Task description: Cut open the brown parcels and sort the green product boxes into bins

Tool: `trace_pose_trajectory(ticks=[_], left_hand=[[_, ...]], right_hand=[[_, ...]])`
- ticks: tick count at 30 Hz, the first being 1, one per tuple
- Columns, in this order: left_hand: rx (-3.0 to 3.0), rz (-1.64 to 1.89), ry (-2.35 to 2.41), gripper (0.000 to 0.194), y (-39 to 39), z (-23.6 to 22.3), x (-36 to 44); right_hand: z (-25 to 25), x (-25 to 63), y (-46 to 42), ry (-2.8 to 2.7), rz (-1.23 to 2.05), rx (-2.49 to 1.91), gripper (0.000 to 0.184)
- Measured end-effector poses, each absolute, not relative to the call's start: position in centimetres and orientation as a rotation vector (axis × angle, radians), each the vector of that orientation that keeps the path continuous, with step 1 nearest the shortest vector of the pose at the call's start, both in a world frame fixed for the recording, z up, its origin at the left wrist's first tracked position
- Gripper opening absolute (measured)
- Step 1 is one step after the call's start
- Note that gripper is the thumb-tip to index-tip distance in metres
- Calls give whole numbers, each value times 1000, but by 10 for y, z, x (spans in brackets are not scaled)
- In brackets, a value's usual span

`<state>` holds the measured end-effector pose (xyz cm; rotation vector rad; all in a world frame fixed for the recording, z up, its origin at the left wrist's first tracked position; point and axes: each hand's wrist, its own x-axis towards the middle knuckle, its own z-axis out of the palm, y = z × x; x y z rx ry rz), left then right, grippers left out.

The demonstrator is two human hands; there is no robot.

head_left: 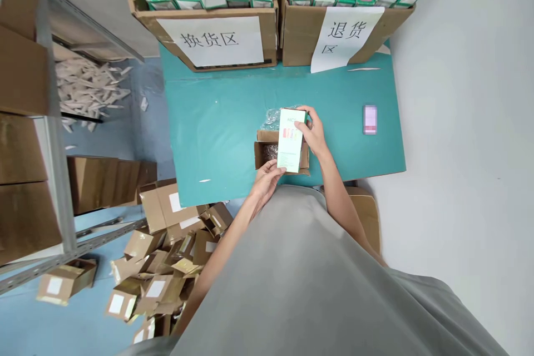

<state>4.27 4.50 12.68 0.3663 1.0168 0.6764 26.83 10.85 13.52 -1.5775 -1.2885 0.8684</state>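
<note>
A slim white and green product box with small coloured pictures on its face is held up between both hands. At its lower left corner my left hand is closed on the edge. My right hand grips the upper right side, thumb lying on the front. Beneath the product box stands an open brown cardboard carton, partly hidden by it, with clear plastic wrap inside. More clear bubble wrap lies just behind the carton on the green table.
Two large cartons with handwritten paper signs hold several green boxes at the table's back. A phone-like object lies at right. Many opened cartons are heaped on the floor at left, beside a metal shelf.
</note>
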Motion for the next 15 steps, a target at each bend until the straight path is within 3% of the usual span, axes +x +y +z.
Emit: trace_pose_trajectory(ticks=[5, 9, 15], left_hand=[[516, 772, 1159, 60, 43, 120, 45], [733, 728, 1305, 63, 44, 119, 46], [447, 701, 1139, 77, 47, 125, 41]], right_hand=[[139, 273, 105, -1213, 837, -1629, 37], [152, 267, 104, -1282, 757, -1735, 42], [147, 262, 109, -1218, 767, -1694, 33]])
